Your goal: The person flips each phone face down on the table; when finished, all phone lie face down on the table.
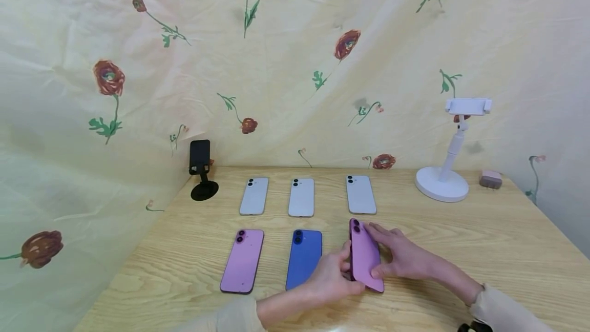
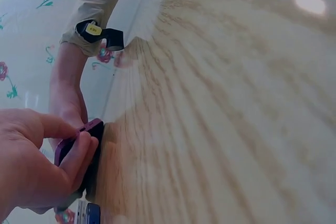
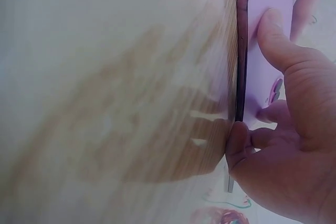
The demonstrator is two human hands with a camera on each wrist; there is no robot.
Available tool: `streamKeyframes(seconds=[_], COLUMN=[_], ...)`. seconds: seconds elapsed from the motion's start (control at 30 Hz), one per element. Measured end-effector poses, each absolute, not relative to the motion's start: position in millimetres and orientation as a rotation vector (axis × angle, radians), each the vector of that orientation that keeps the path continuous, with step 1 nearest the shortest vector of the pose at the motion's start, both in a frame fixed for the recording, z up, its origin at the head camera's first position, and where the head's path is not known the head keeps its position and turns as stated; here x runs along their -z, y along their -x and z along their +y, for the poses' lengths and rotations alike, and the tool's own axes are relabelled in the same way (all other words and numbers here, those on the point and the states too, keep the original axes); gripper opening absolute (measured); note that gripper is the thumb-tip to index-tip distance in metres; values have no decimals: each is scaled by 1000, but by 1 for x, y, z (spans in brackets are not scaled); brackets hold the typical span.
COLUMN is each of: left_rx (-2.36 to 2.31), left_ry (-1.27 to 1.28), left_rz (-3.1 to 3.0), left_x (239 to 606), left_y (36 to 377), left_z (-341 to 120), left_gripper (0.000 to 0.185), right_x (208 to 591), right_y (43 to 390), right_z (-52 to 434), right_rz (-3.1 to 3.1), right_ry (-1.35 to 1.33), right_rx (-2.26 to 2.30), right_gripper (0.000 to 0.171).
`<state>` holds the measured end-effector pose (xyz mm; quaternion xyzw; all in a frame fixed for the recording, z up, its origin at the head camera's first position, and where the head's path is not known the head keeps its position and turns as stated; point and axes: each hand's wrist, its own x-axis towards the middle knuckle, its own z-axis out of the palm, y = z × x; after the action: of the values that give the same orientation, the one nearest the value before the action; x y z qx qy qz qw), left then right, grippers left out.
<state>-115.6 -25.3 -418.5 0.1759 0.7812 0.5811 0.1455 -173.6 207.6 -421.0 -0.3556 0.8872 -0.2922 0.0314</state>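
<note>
Purple phone (image 1: 365, 257), blue phone (image 1: 303, 257), floral cream cloth (image 1: 295, 65), light wood table (image 1: 484, 250).

I log a light wooden table (image 1: 484, 250) carrying three pale phones (image 1: 301, 196) in a back row, a purple phone (image 1: 243, 260) and blue phone (image 1: 303, 258) in front, a black stand (image 1: 202, 170) back left, a white stand (image 1: 444, 178) and small pink box (image 1: 490, 179) back right.
</note>
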Motion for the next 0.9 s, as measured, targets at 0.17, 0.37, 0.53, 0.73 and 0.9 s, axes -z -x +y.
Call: streamKeyframes(seconds=[0.17,0.37,0.53,0.73,0.9], left_rx=[-1638,-1531,-1492,-1390,-1331], left_ry=[-535,-527,-507,-509,-506], left_rz=[2339,2432,2448,2515,2537], left_x=[421,424,426,425,424], left_y=[114,113,111,111,111], left_z=[-24,-23,-23,-22,-21], left_gripper=[93,92,92,93,93], right_x=[420,420,421,420,420], right_y=[174,174,175,174,174], right_z=[206,204,203,202,202], right_rz=[2736,2739,2750,2762,2769], right_ry=[1115,1105,1093,1100,1138], right_rx=[886,856,832,814,803], right_gripper=[104,104,105,104,103])
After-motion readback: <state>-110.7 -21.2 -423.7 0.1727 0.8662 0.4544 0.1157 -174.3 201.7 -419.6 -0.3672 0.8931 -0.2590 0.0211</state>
